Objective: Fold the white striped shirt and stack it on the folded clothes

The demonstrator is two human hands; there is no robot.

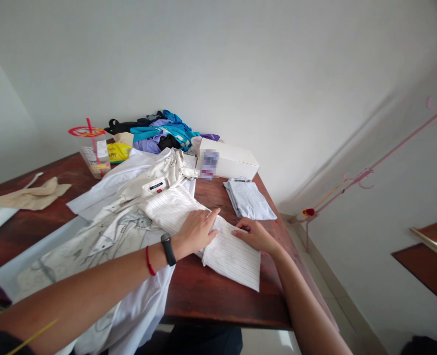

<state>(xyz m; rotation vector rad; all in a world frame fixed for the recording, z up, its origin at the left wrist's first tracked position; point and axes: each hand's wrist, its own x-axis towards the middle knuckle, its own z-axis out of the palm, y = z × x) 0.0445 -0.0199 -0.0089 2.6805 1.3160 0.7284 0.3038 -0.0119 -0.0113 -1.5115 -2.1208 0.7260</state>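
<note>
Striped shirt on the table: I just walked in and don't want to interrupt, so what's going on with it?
A person has both bare hands on the striped shirt, which lies partly folded on the wooden table. The left hand rests near its middle, the right hand at its right edge. A pale folded garment lies beyond the right hand, near a white box. To the left a patterned garment is spread loosely.
</note>
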